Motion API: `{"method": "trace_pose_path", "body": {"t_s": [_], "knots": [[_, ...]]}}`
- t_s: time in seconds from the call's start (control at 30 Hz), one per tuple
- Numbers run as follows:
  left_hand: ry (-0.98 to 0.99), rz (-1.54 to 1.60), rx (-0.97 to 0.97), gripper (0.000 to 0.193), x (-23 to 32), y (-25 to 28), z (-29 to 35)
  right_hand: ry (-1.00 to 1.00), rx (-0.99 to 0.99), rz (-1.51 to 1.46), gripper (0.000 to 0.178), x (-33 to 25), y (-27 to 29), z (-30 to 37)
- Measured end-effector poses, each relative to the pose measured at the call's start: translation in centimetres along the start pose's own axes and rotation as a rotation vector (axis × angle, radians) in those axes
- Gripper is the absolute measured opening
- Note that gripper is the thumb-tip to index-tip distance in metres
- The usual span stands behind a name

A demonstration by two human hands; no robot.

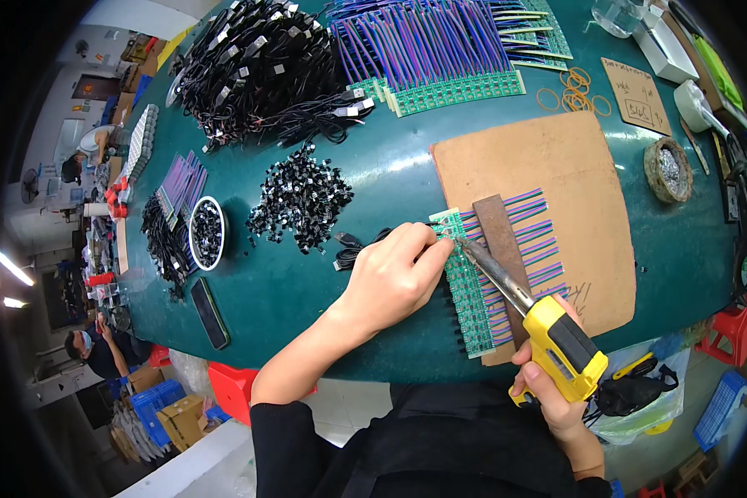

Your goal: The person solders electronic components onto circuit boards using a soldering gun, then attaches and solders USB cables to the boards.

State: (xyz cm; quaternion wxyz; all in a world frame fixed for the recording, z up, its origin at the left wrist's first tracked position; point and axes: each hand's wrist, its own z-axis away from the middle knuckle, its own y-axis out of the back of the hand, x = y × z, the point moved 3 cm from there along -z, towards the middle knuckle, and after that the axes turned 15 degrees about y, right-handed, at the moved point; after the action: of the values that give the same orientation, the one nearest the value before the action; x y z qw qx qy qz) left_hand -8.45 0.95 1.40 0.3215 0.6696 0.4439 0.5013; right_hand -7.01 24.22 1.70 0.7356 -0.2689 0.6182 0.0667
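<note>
My left hand (390, 278) is closed in a pinch on the end of a black cable (349, 251), over the far end of a green circuit board strip (471, 307). In my right hand (552, 398) is a yellow and black soldering gun (563, 349). Its metal tip reaches the board right beside my left fingertips; the exact contact is too small to make out. Purple, blue and green wires (539, 236) run rightward from the strip. Across them lies a rusty flat metal bar (498, 228), on a sheet of brown cardboard (581, 166).
A large heap of black cables (253, 75) and stacked wired boards (432, 58) occupy the far side. Small black-and-silver connectors (303, 199) lie left, near a white bowl (220, 253) and a phone (210, 314). Rubber bands (576, 90) and a round pot (667, 170) sit right.
</note>
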Motion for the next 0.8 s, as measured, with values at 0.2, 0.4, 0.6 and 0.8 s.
{"method": "trace_pose_path", "body": {"t_s": [0.2,0.4,0.6,0.8], "knots": [[0.014,0.013,-0.012,0.02,0.1,0.0,-0.1,0.004,0.17,-0.096,0.075,-0.5,0.0,0.2],[0.018,0.003,-0.019,0.019,0.2,0.1,-0.3,0.043,0.201,-0.111,0.075,-0.9,0.3,-0.2],[0.077,-0.006,-0.056,0.015,0.3,0.4,-0.2,0.127,0.26,-0.27,0.07,-0.8,0.4,-0.4],[0.36,0.006,0.037,0.013,-5.6,3.7,-3.6,0.209,0.257,-0.379,0.073,-1.1,1.4,-0.2]]}}
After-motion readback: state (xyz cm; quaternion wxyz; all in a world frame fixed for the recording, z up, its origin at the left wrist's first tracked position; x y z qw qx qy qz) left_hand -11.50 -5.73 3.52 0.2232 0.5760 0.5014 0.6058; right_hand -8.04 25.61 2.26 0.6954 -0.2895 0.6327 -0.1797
